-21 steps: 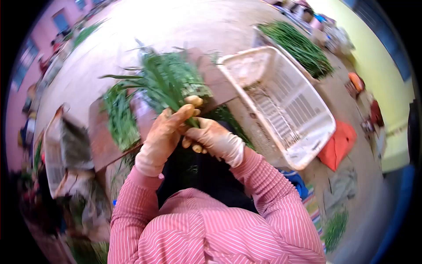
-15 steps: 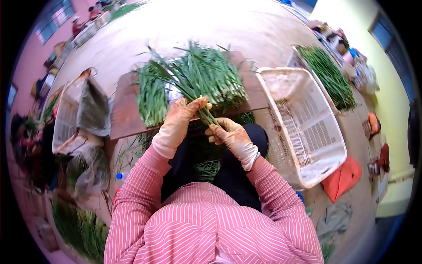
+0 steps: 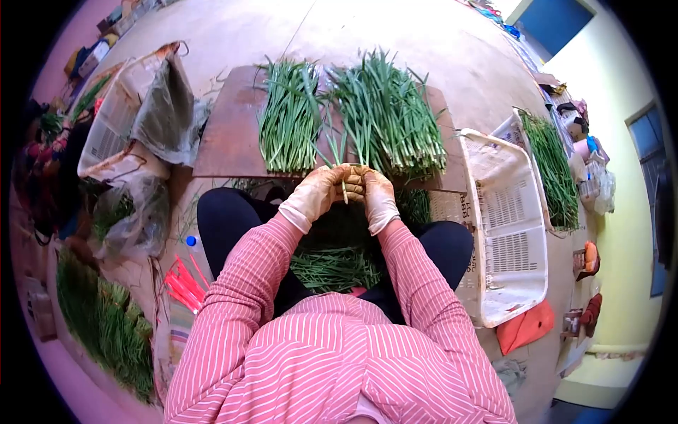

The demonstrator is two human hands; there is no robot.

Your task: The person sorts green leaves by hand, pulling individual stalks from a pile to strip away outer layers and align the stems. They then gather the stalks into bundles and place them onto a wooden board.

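My left hand, in a stained white glove, is closed around a few thin garlic chives at the near edge of a brown board. My gloved right hand meets it, fingers curled in and pinching the stalks; the fingers partly hide what they hold. One pale stalk end sticks down between the hands. Just beyond them on the board lie two piles of garlic chives, a narrower left pile and a wider right pile, pale ends toward me.
A white plastic crate stands at right, with a crate of chives behind it. At left are another crate draped with grey cloth, red strips and heaped chives. Loose greens lie between my legs.
The large fanned bunch is gone from my left hand; only a few stalks show now. Both hands have come together and lower. The head view has shifted, and my knees are spread wider.
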